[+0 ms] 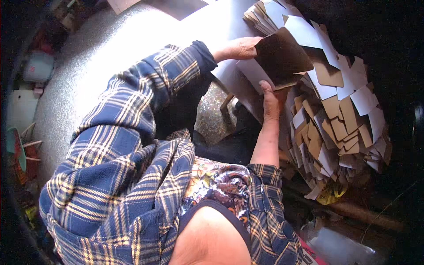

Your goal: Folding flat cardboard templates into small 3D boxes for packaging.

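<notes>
Hands are gripping one dark brown square card sheet [282,57] just above the big heap of tan and white card pieces [340,128]: the left hand [240,47] is pinching its far edge, the right hand [270,104] is pressing closed fingers against its near edge. Judging by the heap, most pieces are waiting loose, while a fanned stack of similar sheets [260,17] is lying beyond the heap.

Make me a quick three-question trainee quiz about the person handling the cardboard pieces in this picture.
1. True or false: both the left hand and the right hand touch the dark brown sheet.
2. Where does the heap of cut cardboard pieces lie relative to the hands? A) to the person's left B) to the person's right C) behind the person
3. Fill in: the person's shirt sleeve has a blue and cream ____ pattern.

Key: 1 true; 2 B; 3 plaid.
</notes>
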The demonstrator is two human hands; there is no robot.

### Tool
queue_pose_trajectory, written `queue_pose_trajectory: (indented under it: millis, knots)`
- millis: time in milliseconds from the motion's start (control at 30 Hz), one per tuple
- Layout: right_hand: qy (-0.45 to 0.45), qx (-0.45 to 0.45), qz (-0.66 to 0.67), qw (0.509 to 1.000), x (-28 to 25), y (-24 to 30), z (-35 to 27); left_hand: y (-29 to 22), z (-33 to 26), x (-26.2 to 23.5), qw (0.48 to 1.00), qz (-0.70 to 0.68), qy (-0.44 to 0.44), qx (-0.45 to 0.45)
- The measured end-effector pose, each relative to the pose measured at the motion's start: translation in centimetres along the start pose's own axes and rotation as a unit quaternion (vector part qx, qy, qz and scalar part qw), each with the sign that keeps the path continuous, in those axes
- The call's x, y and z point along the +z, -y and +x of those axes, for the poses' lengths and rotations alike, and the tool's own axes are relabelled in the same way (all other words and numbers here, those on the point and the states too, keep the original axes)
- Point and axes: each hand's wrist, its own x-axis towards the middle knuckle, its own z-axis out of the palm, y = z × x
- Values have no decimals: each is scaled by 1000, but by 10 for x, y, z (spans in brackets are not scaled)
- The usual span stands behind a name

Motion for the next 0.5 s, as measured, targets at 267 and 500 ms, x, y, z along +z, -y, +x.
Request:
queue_pose_trajectory:
  millis: [267,500]
  knots:
    - [-148,-314,-207,915,-19,4,24,0,3,10,969,-110,-67,-213]
    - [-124,-222,-117,960,-39,28,52,-3,10,8,976,-108,-94,-166]
